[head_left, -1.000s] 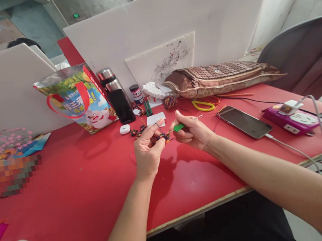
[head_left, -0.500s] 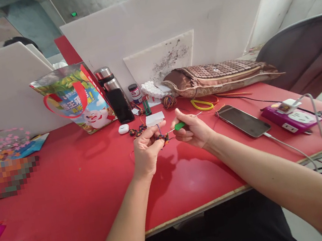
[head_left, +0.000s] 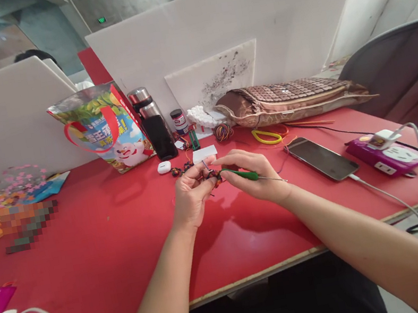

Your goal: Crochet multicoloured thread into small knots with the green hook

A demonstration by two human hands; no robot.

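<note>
In front of me, above the table, my left hand point(head_left: 192, 194) pinches a small piece of dark multicoloured cord work point(head_left: 213, 175) between thumb and fingers. My right hand point(head_left: 251, 173) meets it from the right, its thumb and fingertips at the cord's edge. Lying across that hand is a green-handled crochet hook point(head_left: 242, 174), its thin metal end pointing right toward the wrist. Whether its other end touches the cord is hidden by the fingers. Behind my left hand, more knotted cord point(head_left: 182, 169) rests on the red table point(head_left: 130, 262).
Behind the hands stand a white card point(head_left: 204, 153), an earbud case point(head_left: 164, 167), a ball of cord point(head_left: 223, 132) and yellow-handled scissors point(head_left: 267, 136). A phone point(head_left: 320, 158) and a purple power strip point(head_left: 386, 155) lie right. A bag point(head_left: 108, 134) and steel flask point(head_left: 142, 100) stand at the back.
My right hand has turned and closed in on the cord work, fingers now reaching over it. The crochet hook's tip has left the cord and the hook has swung back along the hand.
</note>
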